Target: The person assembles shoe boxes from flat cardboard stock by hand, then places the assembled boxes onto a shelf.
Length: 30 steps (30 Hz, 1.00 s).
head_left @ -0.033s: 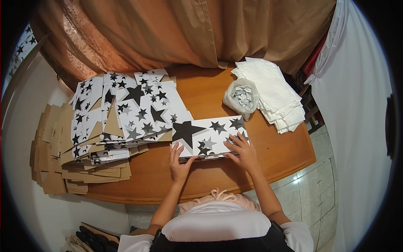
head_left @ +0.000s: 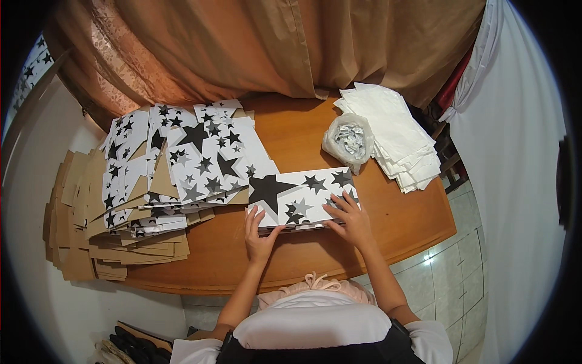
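Observation:
A closed cardboard box (head_left: 315, 200), white with black and grey stars, lies on the wooden table right in front of me. My left hand (head_left: 259, 241) grips its front left corner, the fingers along the left side and the thumb at the front edge. At the right end, my right hand (head_left: 353, 225) holds the box with its fingers spread over the top and the thumb at the front edge. The underside of the box is hidden.
Flat star-printed and brown cardboard pieces (head_left: 209, 155) are heaped on the left of the table (head_left: 394, 224). At the back right are a plastic bag (head_left: 348, 142) with crumpled silvery contents and a stack of white sheets (head_left: 397, 133). A brown curtain (head_left: 339, 42) hangs behind.

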Available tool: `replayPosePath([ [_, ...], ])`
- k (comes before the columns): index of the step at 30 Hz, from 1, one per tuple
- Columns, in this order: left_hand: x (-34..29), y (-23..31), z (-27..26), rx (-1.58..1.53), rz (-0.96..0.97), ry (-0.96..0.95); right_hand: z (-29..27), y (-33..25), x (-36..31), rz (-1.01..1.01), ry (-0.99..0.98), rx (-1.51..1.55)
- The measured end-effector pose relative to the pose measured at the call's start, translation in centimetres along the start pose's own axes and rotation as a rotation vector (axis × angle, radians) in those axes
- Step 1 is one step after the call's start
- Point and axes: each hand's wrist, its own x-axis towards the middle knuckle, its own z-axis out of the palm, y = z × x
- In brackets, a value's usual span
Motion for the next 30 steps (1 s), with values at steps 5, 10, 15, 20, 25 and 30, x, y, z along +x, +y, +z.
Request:
replayPosePath([
  [5,-1.0,1.2,0.6,0.268,0.121,0.133,0.0,0.3,0.0,0.021,-0.002,0.071],
  [10,-3.3,1.6,1.8,0.497,0.461,0.015,-0.5,0.0,0.3,0.021,-0.018,0.061],
  [15,-3.9,2.1,3.1,0.513,0.360,-0.033,-0.9,-0.6,0.2,0.041,-0.042,0.134],
  [20,-3.9,1.8,3.3,0.508,0.367,-0.053,-0.2,-0.7,-0.3,-0.013,0.035,-0.090],
  [25,-3.9,1.7,2.8,0.484,0.365,-0.053,0.0,-0.9,-0.3,0.002,0.049,-0.081],
  [30,-4.5,1.5,2.4,0.485,0.339,-0.051,-0.1,-1.2,-0.2,0.010,0.062,-0.084],
])
